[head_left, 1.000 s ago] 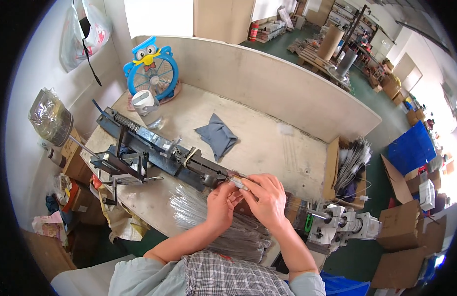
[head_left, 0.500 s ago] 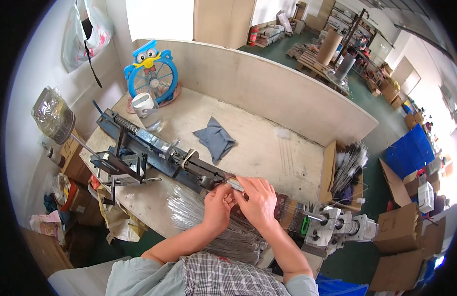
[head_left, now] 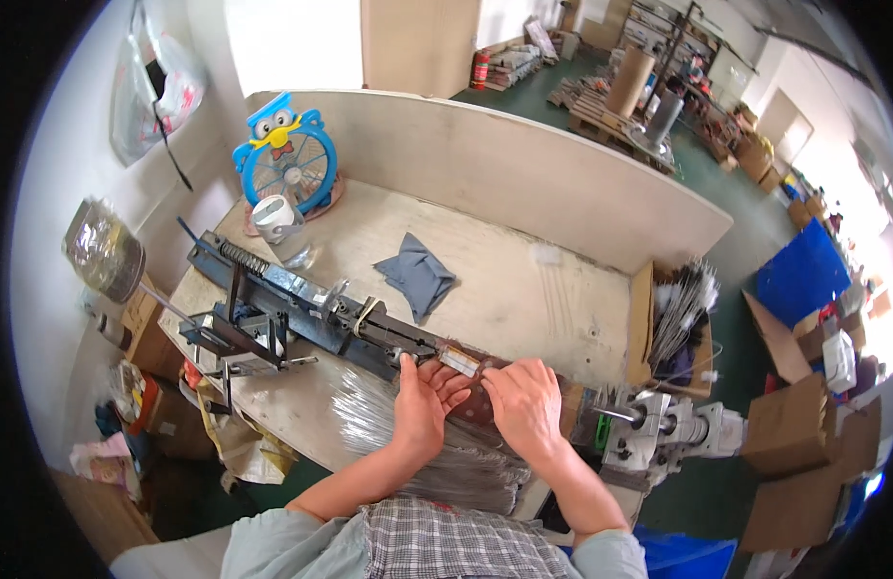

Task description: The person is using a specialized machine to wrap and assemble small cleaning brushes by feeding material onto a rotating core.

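Observation:
A long dark metal bench jig [head_left: 311, 301] with a coil spring runs diagonally across the table. At its near right end lies a small pale rectangular plate [head_left: 459, 361]. My left hand [head_left: 422, 405] is just below that end, palm partly up, its fingers stretched out and apart. Just right of the plate, my right hand [head_left: 525, 400] has its thumb and fingertips drawn together; whatever is between them is too small to make out. Beneath both hands lies a thick bundle of thin silvery wires [head_left: 369, 410], partly hidden by my forearms.
A grey cloth [head_left: 417, 278] lies mid-table, with a blue cartoon fan [head_left: 290, 169] and a white-topped clear container [head_left: 275, 220] behind. At right stand a metal spindle machine [head_left: 659, 429] and a cardboard box [head_left: 642, 328] of wires. A low partition [head_left: 523, 164] edges the table.
My hands have drawn apart. The left has opened from its pinch, and the right has shifted right, off the pale plate, which shows more fully. The whole view has shifted slightly.

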